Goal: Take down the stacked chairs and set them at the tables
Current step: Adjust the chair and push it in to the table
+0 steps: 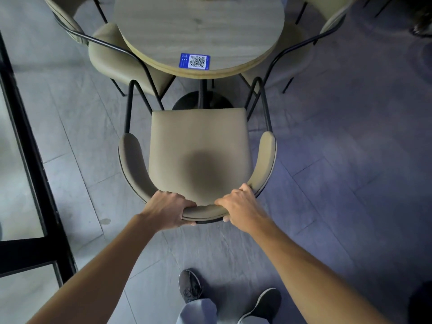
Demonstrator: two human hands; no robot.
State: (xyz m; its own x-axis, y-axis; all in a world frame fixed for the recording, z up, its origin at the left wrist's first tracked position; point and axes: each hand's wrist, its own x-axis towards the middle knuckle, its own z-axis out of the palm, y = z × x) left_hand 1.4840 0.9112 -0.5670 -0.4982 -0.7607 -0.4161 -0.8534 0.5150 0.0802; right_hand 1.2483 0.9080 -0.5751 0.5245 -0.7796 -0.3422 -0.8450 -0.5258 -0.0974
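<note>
**Chair lined up at the round table, both hands on its back**

The chair (198, 157) sits in the centre of the frame, seat facing the round tabletop (198, 26) in the upper middle, its front edge just short of the table's black base (202, 101); I read this as the last push before it tucks under. My left hand (167, 210) is clamped on the curved backrest left of centre, fingers wrapped over the top edge; my right hand (240, 206) is clamped on the same rail just right of centre; both grips closed tight on the chair.

The risks, as I judge them: the chair's front legs could catch the base if I push straight in; its armrests pass close to the left neighbouring chair (121, 54) and the right neighbouring chair (301, 43), whose black frames reach toward it, so a skewed push might knock them together. A blue QR card (195, 61) lies at the tabletop's near edge; a jolt could shift it. My shoes (190, 286) stand close behind, at the lower middle.
</note>
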